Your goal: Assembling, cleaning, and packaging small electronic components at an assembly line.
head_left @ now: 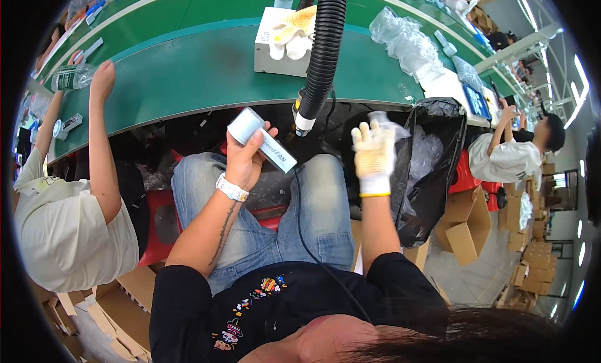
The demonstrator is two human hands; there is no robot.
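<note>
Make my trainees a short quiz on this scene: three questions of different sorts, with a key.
1. Multiple choice: what does the camera wearer's left hand hold?
A) a drinks bottle
B) a pale blue handheld device
C) a cardboard box

2. True or false: both of the wearer's hands are gloved.

3. Fill in: the black ribbed hose hangs in front of a ____ bench top (colour).

Key: 1 B; 2 False, only the right hand wears a glove; 3 green.

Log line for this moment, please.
left hand: holds fan | right hand: gloved, at clear plastic, grip unclear | black bag: right of right hand | glove: on box
</note>
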